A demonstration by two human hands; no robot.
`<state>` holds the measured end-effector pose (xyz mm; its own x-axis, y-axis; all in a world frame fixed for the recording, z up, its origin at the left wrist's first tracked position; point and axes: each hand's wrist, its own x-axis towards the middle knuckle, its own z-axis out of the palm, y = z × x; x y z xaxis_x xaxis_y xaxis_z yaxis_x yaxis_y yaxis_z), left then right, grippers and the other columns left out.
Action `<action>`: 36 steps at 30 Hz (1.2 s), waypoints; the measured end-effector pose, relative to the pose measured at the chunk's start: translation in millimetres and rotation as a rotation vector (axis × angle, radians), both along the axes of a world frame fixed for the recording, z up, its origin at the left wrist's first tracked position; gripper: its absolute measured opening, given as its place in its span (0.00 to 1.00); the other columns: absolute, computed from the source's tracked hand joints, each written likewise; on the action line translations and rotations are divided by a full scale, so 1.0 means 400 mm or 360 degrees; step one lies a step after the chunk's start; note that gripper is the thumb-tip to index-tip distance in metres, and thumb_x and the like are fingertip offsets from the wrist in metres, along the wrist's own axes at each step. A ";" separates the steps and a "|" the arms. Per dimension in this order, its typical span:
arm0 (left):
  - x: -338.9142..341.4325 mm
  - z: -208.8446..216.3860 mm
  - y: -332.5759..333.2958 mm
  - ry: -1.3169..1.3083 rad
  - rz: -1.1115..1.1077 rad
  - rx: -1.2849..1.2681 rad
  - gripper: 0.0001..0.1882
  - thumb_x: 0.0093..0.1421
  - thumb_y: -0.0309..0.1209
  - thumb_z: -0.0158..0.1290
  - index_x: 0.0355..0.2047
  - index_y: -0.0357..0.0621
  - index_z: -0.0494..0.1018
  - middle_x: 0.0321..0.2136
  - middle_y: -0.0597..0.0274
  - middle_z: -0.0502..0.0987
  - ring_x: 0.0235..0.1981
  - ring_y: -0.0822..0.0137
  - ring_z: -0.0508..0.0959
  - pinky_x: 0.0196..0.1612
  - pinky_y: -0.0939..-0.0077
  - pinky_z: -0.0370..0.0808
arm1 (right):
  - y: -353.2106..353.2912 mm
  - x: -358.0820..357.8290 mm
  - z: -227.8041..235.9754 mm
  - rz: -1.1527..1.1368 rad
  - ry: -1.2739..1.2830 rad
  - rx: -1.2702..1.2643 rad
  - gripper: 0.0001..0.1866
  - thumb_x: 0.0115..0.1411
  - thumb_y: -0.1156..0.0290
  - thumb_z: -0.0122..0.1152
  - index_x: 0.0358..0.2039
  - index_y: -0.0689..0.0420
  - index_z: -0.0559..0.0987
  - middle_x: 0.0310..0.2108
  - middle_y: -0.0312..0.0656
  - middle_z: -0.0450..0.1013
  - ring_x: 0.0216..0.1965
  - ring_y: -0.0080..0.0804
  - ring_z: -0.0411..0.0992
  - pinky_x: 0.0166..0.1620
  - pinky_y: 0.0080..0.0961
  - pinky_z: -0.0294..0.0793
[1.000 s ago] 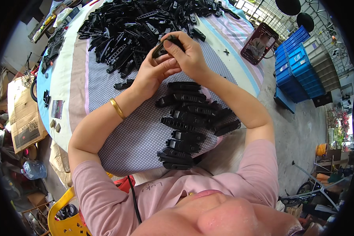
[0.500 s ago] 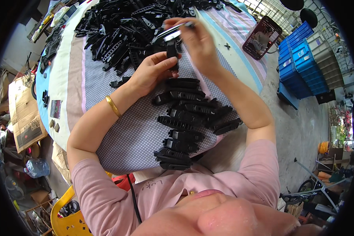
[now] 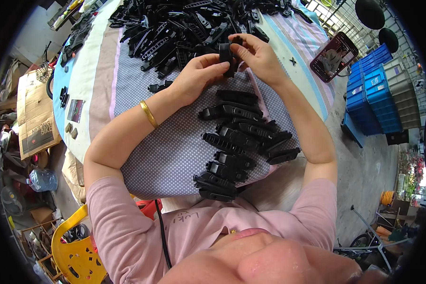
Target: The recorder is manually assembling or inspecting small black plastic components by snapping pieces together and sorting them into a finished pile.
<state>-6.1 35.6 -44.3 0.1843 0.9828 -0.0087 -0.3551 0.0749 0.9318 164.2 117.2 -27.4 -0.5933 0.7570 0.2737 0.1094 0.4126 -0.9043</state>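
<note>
My left hand (image 3: 198, 78) is closed on a black plastic strap piece (image 3: 226, 54), held upright above the cloth. Against its right side, my right hand (image 3: 260, 57) pinches a second dark piece (image 3: 237, 41) between thumb and fingers. The two pieces touch or overlap; whether they are joined I cannot tell. Beyond my hands lies a large heap of black plastic straps (image 3: 175, 31), some with ladder-like teeth. Nearer to me, several bulkier black strap pieces (image 3: 232, 137) lie in a rough column. One small black piece (image 3: 159, 86) rests beside my left wrist.
A striped and dotted cloth (image 3: 151, 146) covers the table. A phone (image 3: 333, 57) stands at the right on a holder, near a small dark cross-shaped piece (image 3: 293, 61). Blue crates (image 3: 364, 99) are stacked beyond the right edge. A yellow chair (image 3: 75, 251) stands at lower left.
My right hand has brought its piece down and in against the one in my left hand; the shiny strip seen before no longer shows. The whole view has shifted slightly.
</note>
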 end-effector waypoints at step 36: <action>-0.033 0.052 0.020 0.0230 0.0492 0.0262 0.26 0.55 0.25 0.55 0.49 0.30 0.56 0.35 0.50 0.73 0.33 0.65 0.78 0.37 0.75 0.78 | -0.037 -0.014 0.008 0.0346 0.0162 0.0511 0.12 0.58 0.66 0.55 0.40 0.57 0.71 0.52 0.43 0.65 0.44 0.28 0.70 0.44 0.21 0.72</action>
<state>-19.3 43.4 -23.4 -0.1128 0.9823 0.1495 -0.2016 -0.1699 0.9646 158.8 102.5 -24.3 -0.6880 0.4832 0.5415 -0.0949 0.6798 -0.7272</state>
